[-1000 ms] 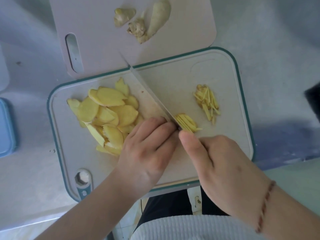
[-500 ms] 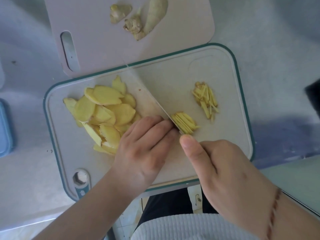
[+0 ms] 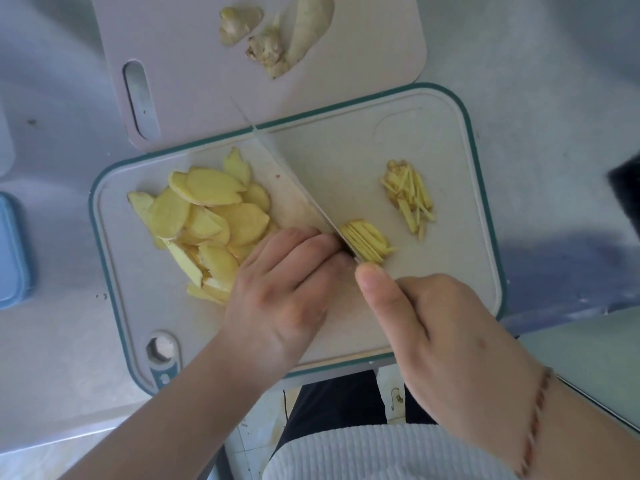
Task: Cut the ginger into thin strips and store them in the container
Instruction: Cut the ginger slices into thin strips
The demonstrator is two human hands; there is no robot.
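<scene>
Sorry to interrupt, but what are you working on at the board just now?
A person is cutting ginger into thin strips on the green-rimmed cutting board. The right hand holds the knife, its blade down beside a small stack of fresh-cut strips. The left hand sits with curled fingers against the blade, over whatever is being cut. A pile of ginger slices waits to the left, a finished heap of strips lies to the right, and uncut ginger pieces rest on the pink board behind.
</scene>
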